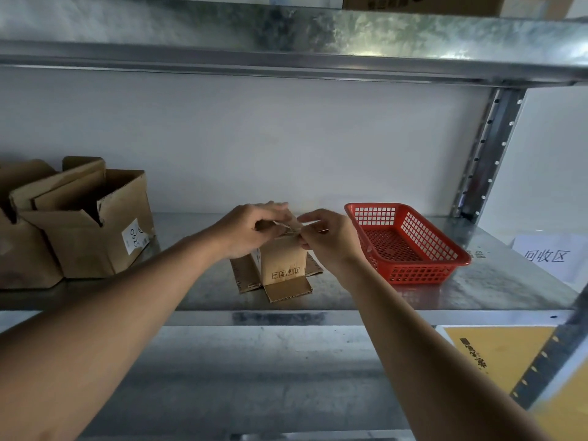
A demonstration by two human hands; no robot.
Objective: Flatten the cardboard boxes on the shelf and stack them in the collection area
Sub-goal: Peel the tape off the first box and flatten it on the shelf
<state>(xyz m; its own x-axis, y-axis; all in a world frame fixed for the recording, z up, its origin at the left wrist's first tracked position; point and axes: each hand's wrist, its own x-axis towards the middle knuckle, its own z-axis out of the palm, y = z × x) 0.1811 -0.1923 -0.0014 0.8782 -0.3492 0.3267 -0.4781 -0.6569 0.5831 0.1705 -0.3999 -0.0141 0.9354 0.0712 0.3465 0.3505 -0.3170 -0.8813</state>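
Left hand [251,229] and right hand [327,237] pinch the top flaps of the small brown cardboard box [283,265] (bottom flaps splayed on the galvanised metal shelf [350,297]); red plastic mesh basket [410,246] just right of the fingers.

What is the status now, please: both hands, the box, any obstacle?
Left hand, right hand both pinch top of small brown cardboard box. Box upright, bottom flaps splayed on metal shelf. Red plastic basket right, apart.
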